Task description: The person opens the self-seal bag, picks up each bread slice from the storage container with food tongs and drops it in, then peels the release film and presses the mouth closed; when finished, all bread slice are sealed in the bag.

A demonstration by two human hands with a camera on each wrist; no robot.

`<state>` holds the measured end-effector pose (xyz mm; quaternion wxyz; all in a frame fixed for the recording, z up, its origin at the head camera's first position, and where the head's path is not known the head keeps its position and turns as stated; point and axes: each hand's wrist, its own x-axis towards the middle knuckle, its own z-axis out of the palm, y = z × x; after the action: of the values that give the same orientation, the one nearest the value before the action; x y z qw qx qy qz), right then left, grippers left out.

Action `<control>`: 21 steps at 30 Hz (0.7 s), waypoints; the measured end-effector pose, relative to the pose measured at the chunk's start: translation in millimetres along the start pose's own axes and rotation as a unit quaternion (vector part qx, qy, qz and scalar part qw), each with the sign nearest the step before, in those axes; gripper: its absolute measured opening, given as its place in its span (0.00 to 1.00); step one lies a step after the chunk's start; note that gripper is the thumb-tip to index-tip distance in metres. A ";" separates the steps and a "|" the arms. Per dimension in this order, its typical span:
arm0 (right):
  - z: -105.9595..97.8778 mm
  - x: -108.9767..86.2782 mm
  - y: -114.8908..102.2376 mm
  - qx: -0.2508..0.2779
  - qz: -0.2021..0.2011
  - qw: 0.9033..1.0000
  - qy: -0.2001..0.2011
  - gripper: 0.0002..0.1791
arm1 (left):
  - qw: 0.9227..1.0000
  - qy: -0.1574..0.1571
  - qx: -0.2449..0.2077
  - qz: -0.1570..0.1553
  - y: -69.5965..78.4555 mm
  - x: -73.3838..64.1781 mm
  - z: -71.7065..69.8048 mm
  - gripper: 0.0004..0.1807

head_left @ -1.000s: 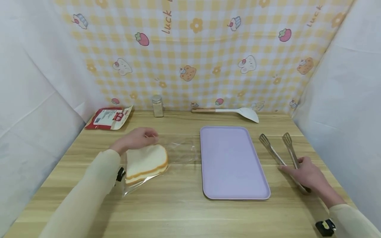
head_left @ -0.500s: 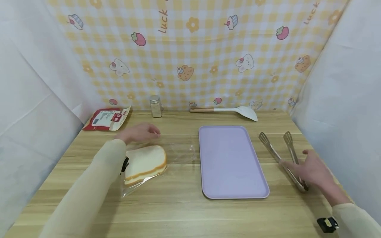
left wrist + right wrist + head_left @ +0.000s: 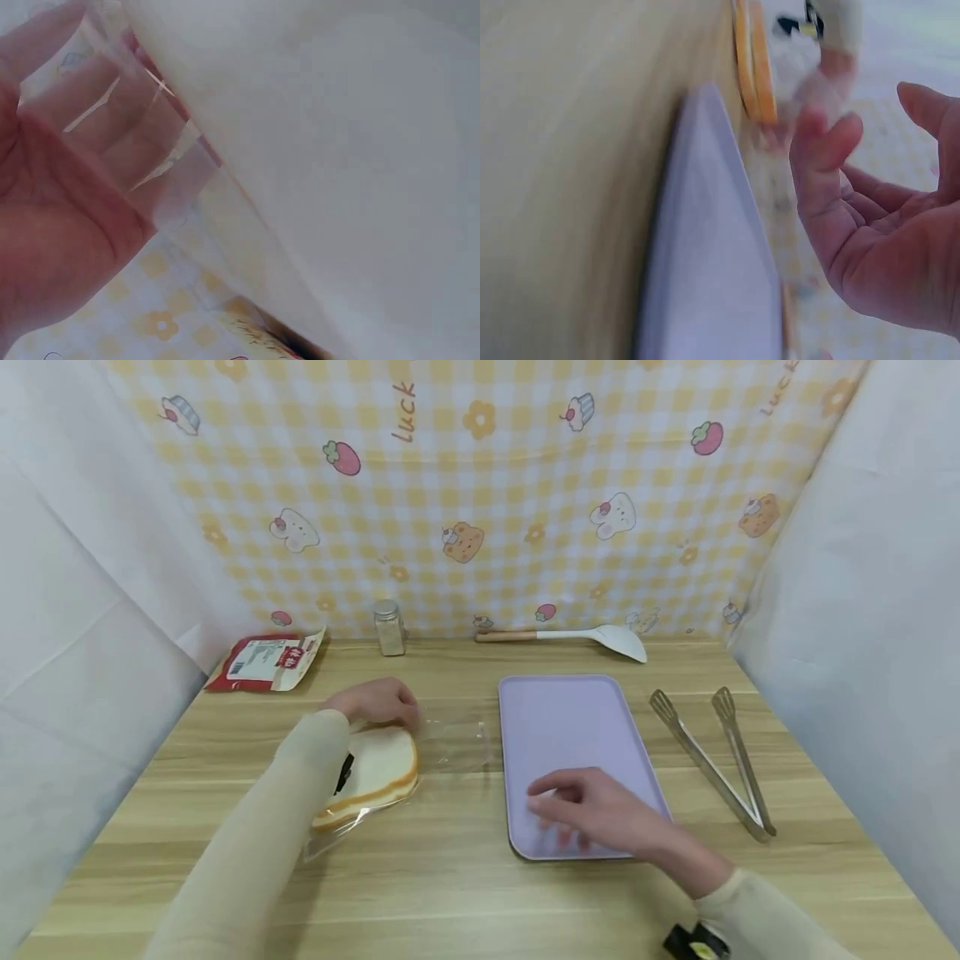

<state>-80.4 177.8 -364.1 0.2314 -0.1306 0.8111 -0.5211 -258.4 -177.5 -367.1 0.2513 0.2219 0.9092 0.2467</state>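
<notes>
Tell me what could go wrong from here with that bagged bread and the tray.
The clear bag looks flimsy, and the left hand is right at it, so a tug might drag or crumple the bread slices inside.
The right hand is over the tray; moving low, it could bump the rim and shift the tray.

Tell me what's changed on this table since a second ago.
The right hand has let go of the tongs and moved left, over the near part of the tray. The left hand has shifted slightly right along the far side of the bread. The tongs, tray, bread, spatula, jar and red packet stayed put.
</notes>
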 end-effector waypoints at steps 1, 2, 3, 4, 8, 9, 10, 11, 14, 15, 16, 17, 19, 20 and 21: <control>11.0 7.2 -2.0 0.032 0.007 0.999 -0.024 0.30 | 1.000 0.001 -0.002 0.003 0.2 0.3 0.6 0.14; 21.4 14.3 -3.4 0.063 0.015 0.997 -0.044 0.32 | 1.000 0.003 -0.008 0.004 0.4 0.4 1.4 0.13; 31.3 21.1 -4.3 0.091 0.026 0.994 -0.058 0.34 | 1.000 0.005 -0.015 0.003 0.5 0.0 2.1 0.14; 41.0 27.3 -5.1 0.114 0.035 0.990 -0.072 0.36 | 1.000 0.008 -0.020 0.003 0.4 -1.2 2.7 0.14; 72.7 46.9 -8.3 0.158 0.063 0.981 -0.098 0.41 | 0.998 0.024 -0.065 -0.001 -2.3 -11.8 4.2 0.09; 78.4 50.4 -9.7 0.154 0.062 0.982 -0.096 0.42 | 0.997 0.032 -0.074 0.002 -3.0 -15.2 4.0 0.09; 83.2 53.5 -11.3 0.147 0.059 0.983 -0.091 0.43 | 0.996 0.043 -0.081 0.008 -3.6 -18.7 3.7 0.09; 87.1 56.5 -12.9 0.143 0.055 0.985 -0.082 0.43 | 0.994 0.054 -0.092 0.012 -3.8 -22.2 3.0 0.09; 93.9 64.1 -17.5 0.133 0.039 0.989 -0.047 0.43 | 0.988 0.091 -0.126 0.027 -0.2 -33.6 -0.9 0.11; 95.2 66.4 -18.5 0.130 0.032 0.990 -0.032 0.43 | 0.985 0.105 -0.137 0.030 2.3 -38.1 -2.7 0.12; 95.9 68.8 -18.8 0.136 0.026 0.990 -0.021 0.42 | 0.981 0.120 -0.146 0.032 5.4 -42.9 -4.6 0.12; 96.1 70.8 -19.1 0.141 0.020 0.990 -0.008 0.41 | 0.979 0.134 -0.153 0.032 8.9 -48.4 -6.9 0.12; 95.3 74.6 -18.5 0.141 0.001 0.990 0.017 0.38 | 0.973 0.169 -0.155 0.035 15.9 -59.6 -11.0 0.13; 94.3 76.6 -18.2 0.138 -0.008 0.990 0.030 0.37 | 0.970 0.190 -0.147 0.034 19.9 -65.3 -13.0 0.13; 93.0 77.9 -18.5 0.131 -0.019 0.990 0.043 0.35 | 0.967 0.211 -0.141 0.031 23.7 -71.1 -14.6 0.13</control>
<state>-100.3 61.7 -398.5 0.2019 -0.0923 0.7427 -0.6318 -204.9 -201.4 -318.1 0.0751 0.1556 0.8901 0.4217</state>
